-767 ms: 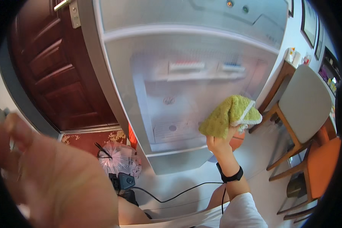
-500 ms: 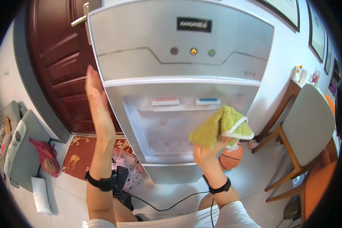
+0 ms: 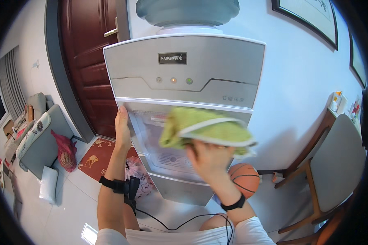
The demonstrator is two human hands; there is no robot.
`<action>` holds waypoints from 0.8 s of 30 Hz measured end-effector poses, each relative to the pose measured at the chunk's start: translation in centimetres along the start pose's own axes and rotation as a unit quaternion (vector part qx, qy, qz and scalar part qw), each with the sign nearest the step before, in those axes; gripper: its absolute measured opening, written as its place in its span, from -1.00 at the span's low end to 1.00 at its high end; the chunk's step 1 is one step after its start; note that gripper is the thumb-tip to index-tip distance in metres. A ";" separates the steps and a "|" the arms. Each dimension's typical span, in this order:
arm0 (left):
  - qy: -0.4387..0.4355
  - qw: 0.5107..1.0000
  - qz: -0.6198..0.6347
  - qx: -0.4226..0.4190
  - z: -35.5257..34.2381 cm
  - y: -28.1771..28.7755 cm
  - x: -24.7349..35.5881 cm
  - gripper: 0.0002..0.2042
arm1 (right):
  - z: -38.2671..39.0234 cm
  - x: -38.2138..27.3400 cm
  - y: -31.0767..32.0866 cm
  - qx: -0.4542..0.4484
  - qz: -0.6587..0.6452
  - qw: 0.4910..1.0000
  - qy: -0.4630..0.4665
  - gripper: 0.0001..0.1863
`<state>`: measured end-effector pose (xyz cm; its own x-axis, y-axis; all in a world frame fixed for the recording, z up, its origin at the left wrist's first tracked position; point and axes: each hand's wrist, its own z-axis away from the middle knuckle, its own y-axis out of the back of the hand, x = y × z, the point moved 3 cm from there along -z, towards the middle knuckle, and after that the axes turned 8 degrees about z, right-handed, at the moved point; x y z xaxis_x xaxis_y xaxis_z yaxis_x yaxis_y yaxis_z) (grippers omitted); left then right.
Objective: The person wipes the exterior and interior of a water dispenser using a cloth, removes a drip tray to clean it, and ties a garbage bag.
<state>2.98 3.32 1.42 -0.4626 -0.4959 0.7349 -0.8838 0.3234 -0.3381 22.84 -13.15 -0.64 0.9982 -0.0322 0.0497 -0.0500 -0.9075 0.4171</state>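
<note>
A silver water dispenser [image 3: 225, 61] stands in front of me, with a large bottle [image 3: 187, 12] on top. My left hand [image 3: 123, 128] rests along the left edge of its middle section, fingers stretched upward. My right hand [image 3: 208, 159] grips a folded green cloth with white trim [image 3: 200, 126], blurred by motion, across the dispenser's middle section. The cloth hides part of the recess, whose grated tray [image 3: 172, 159] shows below it.
Left are a dark red door [image 3: 86, 65], red mat [image 3: 90, 159], sofa [image 3: 43, 130], red mesh bag [image 3: 67, 157] and plastic bag [image 3: 145, 185]. A basketball [image 3: 245, 181] sits lower right beside a chair [image 3: 335, 163] and framed pictures [image 3: 306, 20]. A black cable [image 3: 167, 226] crosses below.
My left hand has risen from the lower left onto the dispenser's edge. My right hand and cloth have shifted left. The view has tilted up, showing the bottle.
</note>
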 end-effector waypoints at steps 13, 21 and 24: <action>-0.085 0.993 -0.064 -0.043 0.2 0.0 -0.7 -0.46 | -1.0 2.0 0.3 0.121 0.102 0.981 -0.115 -0.45; -0.068 0.992 -0.090 -0.054 0.8 -0.6 -0.5 -0.48 | -3.4 -5.1 -2.5 0.055 0.173 0.981 -0.070 -0.48; -0.095 0.989 -0.081 -0.080 0.4 -0.7 -0.7 -0.46 | -4.9 -7.9 -3.2 0.018 0.182 0.983 -0.032 -0.49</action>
<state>3.92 3.09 0.92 -0.3332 -0.6896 0.6430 -0.9325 0.3420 -0.1164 14.94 -7.92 2.06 0.9147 -0.3820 0.1316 -0.4034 -0.8454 0.3502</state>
